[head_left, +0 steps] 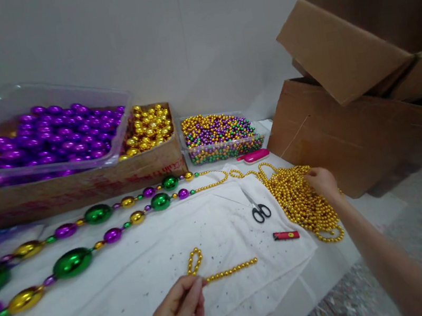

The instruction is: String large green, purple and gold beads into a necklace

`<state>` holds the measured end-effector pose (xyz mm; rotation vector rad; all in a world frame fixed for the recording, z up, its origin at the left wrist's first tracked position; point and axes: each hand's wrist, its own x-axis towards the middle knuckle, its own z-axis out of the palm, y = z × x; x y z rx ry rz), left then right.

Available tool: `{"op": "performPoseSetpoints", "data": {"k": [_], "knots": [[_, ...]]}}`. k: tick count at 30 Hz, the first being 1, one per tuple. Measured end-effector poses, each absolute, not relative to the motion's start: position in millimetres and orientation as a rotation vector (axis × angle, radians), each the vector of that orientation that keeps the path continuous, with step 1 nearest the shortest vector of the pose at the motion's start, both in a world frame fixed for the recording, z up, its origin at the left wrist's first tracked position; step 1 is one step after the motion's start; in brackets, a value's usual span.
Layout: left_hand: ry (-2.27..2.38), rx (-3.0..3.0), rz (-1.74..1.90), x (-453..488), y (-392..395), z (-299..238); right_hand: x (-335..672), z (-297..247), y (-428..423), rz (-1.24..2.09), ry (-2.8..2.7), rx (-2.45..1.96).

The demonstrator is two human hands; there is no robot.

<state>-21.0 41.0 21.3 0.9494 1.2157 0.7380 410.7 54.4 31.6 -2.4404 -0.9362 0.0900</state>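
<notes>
Between thumb and fingertips, my left hand pinches a short gold bead strand; one part makes a small loop and the other trails right over the white cloth. My right hand is closed at the upper right edge of a heap of gold bead strands, its fingertips on the beads. Black-handled scissors and a red lighter lie between the two hands. A long necklace of green, purple and gold beads stretches across the cloth on the left, ending in thin gold beads.
Behind the cloth stand a clear bin with purple beads, a carton with gold beads and a clear tray of small mixed beads. A pink tool lies before the tray. Stacked cardboard boxes rise at the right.
</notes>
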Motion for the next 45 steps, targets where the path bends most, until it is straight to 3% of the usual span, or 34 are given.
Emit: {"op": "performPoseSetpoints", "data": {"k": [4, 10, 13, 22, 31, 37, 42, 45], "knots": [[1.102, 0.794, 0.784, -19, 40, 29, 356, 43, 40, 0.316, -0.988, -2.134], [0.974, 0.645, 0.929, -15, 45, 15, 201, 33, 16, 1.234, -1.046, -1.442], [0.922, 0.629, 0.984, -12, 41, 13, 140, 27, 15, 1.370, -1.018, -1.283], [0.820, 0.494, 0.958, 7, 34, 12, 117, 15, 19, 0.926, -1.133, -1.367], [0.762, 0.610, 0.831, 17, 28, 7, 124, 13, 12, 1.273, -0.559, -1.217], [0.933, 0.879, 0.815, 14, 27, 3, 150, 8, 5, 1.204, -0.482, -1.209], [0.987, 1.045, 0.766, 14, 28, -2, 178, 20, 0, 0.697, -1.161, -1.434], [0.974, 1.096, 0.756, 16, 27, -1, 184, 23, 3, 0.632, -1.566, -1.433]]}}
